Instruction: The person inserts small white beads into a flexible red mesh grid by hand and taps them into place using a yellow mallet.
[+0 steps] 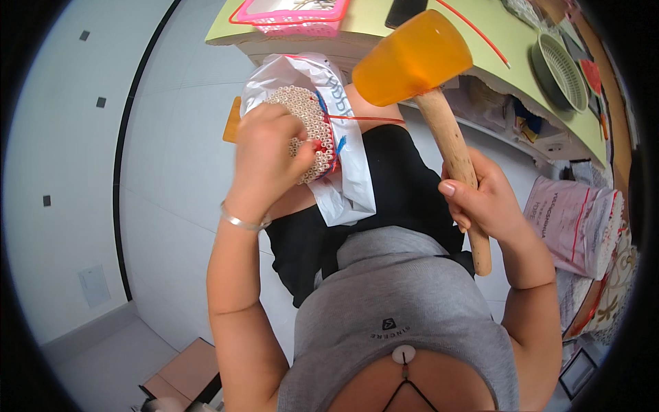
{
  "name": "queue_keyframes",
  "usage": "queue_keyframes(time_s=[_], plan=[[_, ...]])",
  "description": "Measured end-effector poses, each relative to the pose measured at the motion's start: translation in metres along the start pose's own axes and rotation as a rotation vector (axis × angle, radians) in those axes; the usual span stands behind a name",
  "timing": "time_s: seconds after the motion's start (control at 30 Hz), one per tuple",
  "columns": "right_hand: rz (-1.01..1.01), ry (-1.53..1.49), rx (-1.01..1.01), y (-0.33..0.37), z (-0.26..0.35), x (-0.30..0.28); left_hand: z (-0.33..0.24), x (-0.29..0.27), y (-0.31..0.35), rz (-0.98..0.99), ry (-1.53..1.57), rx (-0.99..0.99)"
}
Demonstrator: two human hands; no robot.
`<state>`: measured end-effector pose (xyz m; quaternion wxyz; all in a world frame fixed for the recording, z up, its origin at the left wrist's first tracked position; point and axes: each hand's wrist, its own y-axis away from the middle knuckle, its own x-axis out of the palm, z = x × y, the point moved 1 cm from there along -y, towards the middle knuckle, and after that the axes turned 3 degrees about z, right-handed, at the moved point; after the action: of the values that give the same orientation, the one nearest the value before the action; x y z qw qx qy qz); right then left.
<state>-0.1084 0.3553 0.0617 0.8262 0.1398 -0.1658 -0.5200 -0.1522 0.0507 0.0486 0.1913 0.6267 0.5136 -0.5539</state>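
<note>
**One mallet (415,60) and one tube bundle (317,127) worked with two bare hands**

One wooden handle (449,141) is gripped by the right hand (484,192), the fingers and thumb closed around its lower part; the single amber, barrel-shaped mallet head is raised, tilted, above and to the right of the bundle. The left hand (271,141) is curled, slightly blurred, over the bundle's left side; whether anything is pinched in it cannot be told.

The round bundle, made up of too many pale, hollow-ended tubes to be counted, is set over the left thigh, on one white plastic bag (353,185). One red strip (367,119) is stretched rightward from it, and two blue tufts (341,144) are seen at its right edge. One silver bracelet (244,221) is worn on the left wrist.

On the pale green table (498,86), one pink basket (295,27), one green oval colander (564,72) and one thin red rod (479,33) are placed.

Printed lettering is carried by three things: the bag, one pink-and-white packet (566,223) at the right, and the grey top (405,295), where a small dark emblem is also printed.
</note>
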Motion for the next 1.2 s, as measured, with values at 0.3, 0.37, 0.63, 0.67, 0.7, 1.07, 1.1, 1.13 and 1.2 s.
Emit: queue_keyframes(time_s=[0.3, 0.37, 0.63, 0.67, 0.7, 1.07, 1.1, 1.13, 1.2], plan=[[0.087, -0.030, 0.044, -0.007, -0.005, 0.003, 0.010, 0.040, 0.038, 0.116, 0.370, -0.320], [0.112, -0.013, 0.068, -0.006, -0.003, 0.006, 0.006, 0.041, 0.040, -0.212, 0.510, -0.304], [0.156, 0.175, -0.028, 0.007, 0.043, 0.012, -0.021, 0.085, 0.013, -0.460, 0.592, -0.404], [0.138, 0.200, -0.067, 0.009, 0.047, 0.014, -0.019, 0.089, 0.008, -0.493, 0.597, -0.407], [0.125, 0.221, -0.103, 0.010, 0.050, 0.017, -0.021, 0.086, 0.005, -0.579, 0.605, -0.402], [0.044, 0.486, -0.047, 0.016, 0.085, 0.035, -0.019, 0.084, -0.019, -0.599, 0.511, -0.530], [0.011, 0.475, -0.049, 0.018, 0.089, 0.036, -0.020, 0.082, -0.020, -0.585, 0.482, -0.521], [0.000, 0.438, -0.071, 0.020, 0.094, 0.039, -0.021, 0.076, -0.021, -0.556, 0.487, -0.529], [-0.028, 0.429, -0.163, 0.029, 0.099, 0.040, -0.020, 0.077, -0.018, -0.588, 0.478, -0.488]])
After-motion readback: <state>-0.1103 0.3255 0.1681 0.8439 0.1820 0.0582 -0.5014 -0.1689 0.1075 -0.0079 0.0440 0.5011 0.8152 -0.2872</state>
